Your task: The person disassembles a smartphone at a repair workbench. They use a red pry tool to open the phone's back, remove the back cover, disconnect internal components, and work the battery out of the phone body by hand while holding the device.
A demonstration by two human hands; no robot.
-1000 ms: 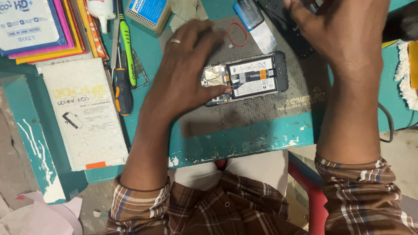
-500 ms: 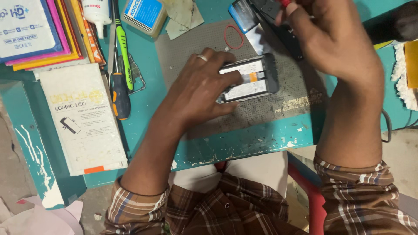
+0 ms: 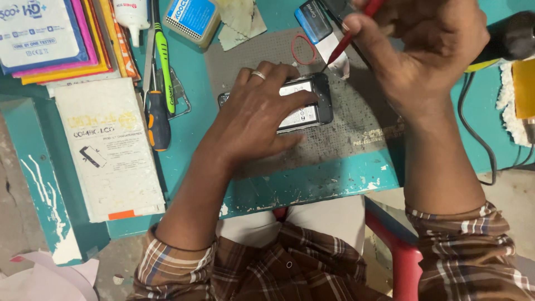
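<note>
An opened black phone [image 3: 312, 103] lies back-up on a grey work mat [image 3: 356, 128], its white battery showing. My left hand [image 3: 253, 114], a ring on one finger, lies flat over the phone's left part and holds it down. My right hand [image 3: 423, 44] hovers above the mat's far right and grips a thin red-handled tool [image 3: 343, 47], whose tip points down toward the phone's far edge. A red rubber band [image 3: 302, 49] rests on the mat behind the phone.
A white flat packet [image 3: 108, 147] lies at the left. Coloured packets [image 3: 50, 36], a screwdriver [image 3: 157, 120], a green tube [image 3: 165, 64], a white bottle [image 3: 132, 14] and a blue-topped box [image 3: 192, 17] crowd the far left. A black cable [image 3: 479, 134] runs at right.
My left hand has slid over the phone and now covers more of it. My right hand has come nearer with the red-handled tool, its tip now by the phone's far edge.
</note>
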